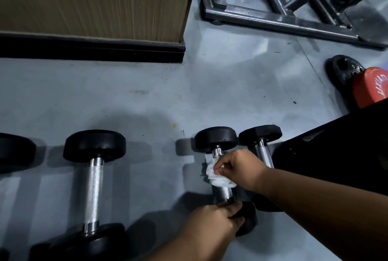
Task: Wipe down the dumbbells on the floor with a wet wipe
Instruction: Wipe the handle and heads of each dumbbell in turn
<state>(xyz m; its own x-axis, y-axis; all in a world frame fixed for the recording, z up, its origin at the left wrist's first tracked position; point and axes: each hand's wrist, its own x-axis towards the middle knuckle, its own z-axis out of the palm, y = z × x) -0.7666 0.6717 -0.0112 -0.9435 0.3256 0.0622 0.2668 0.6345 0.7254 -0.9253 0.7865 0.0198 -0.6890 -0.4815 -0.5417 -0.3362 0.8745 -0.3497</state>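
Observation:
A black dumbbell (216, 138) with a chrome handle lies on the grey floor, centre right. My right hand (239, 168) pinches a crumpled white wet wipe (218, 178) against the middle of its handle. My left hand (216, 221) grips the dumbbell's near head, which it mostly hides. A larger round dumbbell (94, 174) lies to the left. A hex-headed dumbbell (261, 135) lies close on the right, partly behind my right forearm.
Another black weight (14, 149) shows at the left edge. A wood-panelled wall with a black skirting (92, 47) stands behind. A steel rack frame (279, 19) sits far right, with a black weight and a red weight (371, 86) nearby. A black object (336, 156) lies right.

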